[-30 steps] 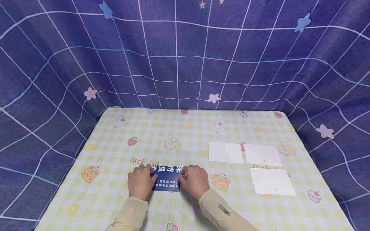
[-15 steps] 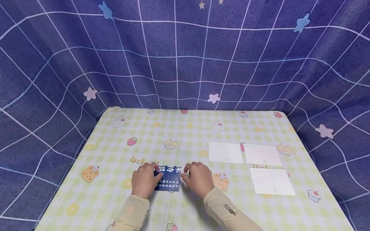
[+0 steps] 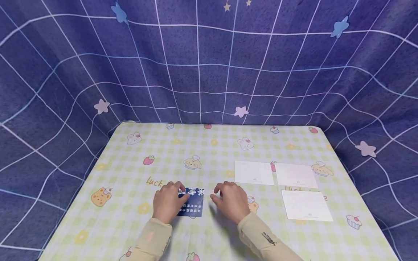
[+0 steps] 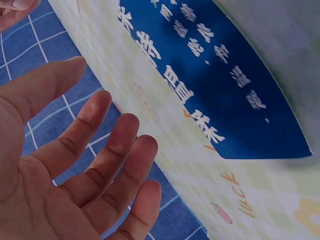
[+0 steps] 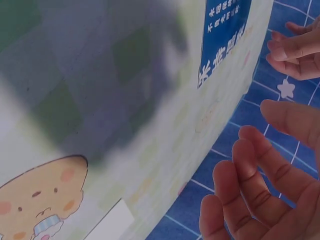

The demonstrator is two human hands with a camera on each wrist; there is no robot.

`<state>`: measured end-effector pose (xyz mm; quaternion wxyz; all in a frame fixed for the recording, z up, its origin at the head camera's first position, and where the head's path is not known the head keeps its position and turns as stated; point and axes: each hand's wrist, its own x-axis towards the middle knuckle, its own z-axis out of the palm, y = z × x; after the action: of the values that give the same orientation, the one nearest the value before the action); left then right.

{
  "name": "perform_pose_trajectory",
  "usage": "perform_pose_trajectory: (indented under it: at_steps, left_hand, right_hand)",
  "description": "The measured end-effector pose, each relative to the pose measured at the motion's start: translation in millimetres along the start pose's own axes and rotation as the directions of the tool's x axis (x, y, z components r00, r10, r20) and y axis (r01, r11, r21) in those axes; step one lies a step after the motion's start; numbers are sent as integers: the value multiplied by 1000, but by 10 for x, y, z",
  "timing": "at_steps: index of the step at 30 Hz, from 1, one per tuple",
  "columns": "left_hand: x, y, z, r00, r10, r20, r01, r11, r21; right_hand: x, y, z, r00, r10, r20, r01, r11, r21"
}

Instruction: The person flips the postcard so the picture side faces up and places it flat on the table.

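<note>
A dark blue card (image 3: 195, 203) with white Chinese characters lies flat on the checked tablecloth, near the front middle. My left hand (image 3: 168, 203) is over its left part in the head view and hides that side. In the left wrist view the fingers of the left hand (image 4: 85, 160) are relaxed and spread, apart from the card (image 4: 220, 75). To the right of the card is my right hand (image 3: 232, 201), its fingers loosely bent with nothing between them. The right wrist view shows the right hand (image 5: 270, 185) apart from the card (image 5: 225, 35).
Three white cards lie on the right side of the table: one at the back left (image 3: 254, 172), one at the back right (image 3: 296, 175), one in front (image 3: 307, 205). A blue curtain (image 3: 209, 65) with white lines and stars surrounds the table (image 3: 209, 148).
My right hand has let go of the blue card's right edge and moved right. The left hand has slid right over the card, which stays in place.
</note>
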<state>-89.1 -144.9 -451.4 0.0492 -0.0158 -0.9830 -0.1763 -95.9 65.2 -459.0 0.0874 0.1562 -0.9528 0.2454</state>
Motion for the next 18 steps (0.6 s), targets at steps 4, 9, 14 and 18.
perform_pose_trajectory:
  at_steps: [4,9,14,18]
  left_hand:
    - [19,75,3,1000,5,6,-5,1000,-2]
    - [48,142,24,999,41,1,-41,999,2]
    - [70,209,44,999,53,-6,-53,999,-5]
    - [61,274,56,997,70,-28,-71,997,-21]
  right_hand:
    - [-14,61,-32,1000,19,-9,-19,1000,-2]
    - [-35,131,-75,999,38,-26,-38,999,9]
    - [-50,194,-131,998,44,-40,-44,999,11]
    - [-63,257,-188,997,65,-31,-65,998,6]
